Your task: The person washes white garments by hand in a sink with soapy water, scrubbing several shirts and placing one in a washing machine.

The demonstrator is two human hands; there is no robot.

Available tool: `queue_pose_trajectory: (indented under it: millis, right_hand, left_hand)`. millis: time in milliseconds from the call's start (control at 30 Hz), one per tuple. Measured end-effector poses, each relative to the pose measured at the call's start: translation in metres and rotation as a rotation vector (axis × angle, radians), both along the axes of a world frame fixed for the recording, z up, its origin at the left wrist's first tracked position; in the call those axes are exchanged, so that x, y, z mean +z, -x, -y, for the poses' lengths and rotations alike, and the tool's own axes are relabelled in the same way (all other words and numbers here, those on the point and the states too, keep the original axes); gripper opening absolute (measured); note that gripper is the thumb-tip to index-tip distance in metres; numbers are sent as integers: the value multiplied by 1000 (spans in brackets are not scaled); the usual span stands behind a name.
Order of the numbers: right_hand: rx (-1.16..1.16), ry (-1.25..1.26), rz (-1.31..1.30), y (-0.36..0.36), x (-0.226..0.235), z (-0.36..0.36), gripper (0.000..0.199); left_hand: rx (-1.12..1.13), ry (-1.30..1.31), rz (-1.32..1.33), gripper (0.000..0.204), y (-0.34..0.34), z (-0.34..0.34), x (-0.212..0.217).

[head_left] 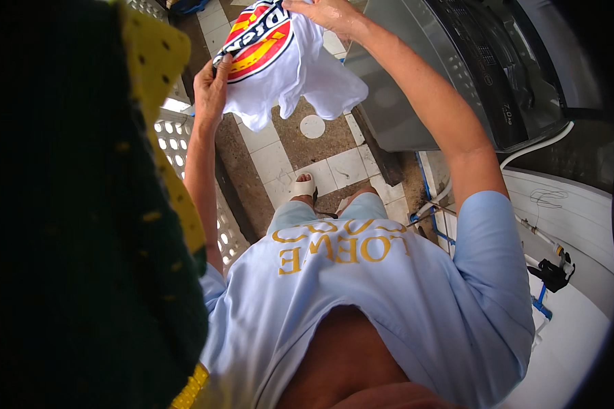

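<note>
A white T-shirt point(305, 71) with a red, yellow and black print hangs between my two hands at the top of the view. My left hand point(211, 90) grips its left edge, thumb on top of the print. Higher up and to the right, my right hand point(326, 15) pinches the cloth at the print's upper end. The shirt's lower part droops loose in folds over the tiled floor. Its far end runs out of the picture.
Close on the left hangs a dark green and yellow cloth point(160, 65), hiding much of that side. To the right stands a grey washing machine point(406, 88) with a white hose point(535, 144). Blue pipes point(430, 198) run low beside it. Perforated white blocks point(172, 140) line the left side.
</note>
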State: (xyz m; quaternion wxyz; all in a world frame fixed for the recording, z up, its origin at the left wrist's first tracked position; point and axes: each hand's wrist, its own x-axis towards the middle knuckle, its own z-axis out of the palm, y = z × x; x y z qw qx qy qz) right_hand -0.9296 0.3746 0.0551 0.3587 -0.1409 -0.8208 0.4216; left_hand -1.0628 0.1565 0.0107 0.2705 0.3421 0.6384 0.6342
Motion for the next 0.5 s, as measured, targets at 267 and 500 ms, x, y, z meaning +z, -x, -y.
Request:
queue_pose_trajectory:
  millis: [267,500]
  right_hand:
    - [-142,-278,151,-8,66,-89,20]
    - [-253,-83,19,34,-24,-54,29]
  left_hand:
    - [-65,156,-196,35,106,-69,59]
    - [430,-172,-892,33,93,-112,13]
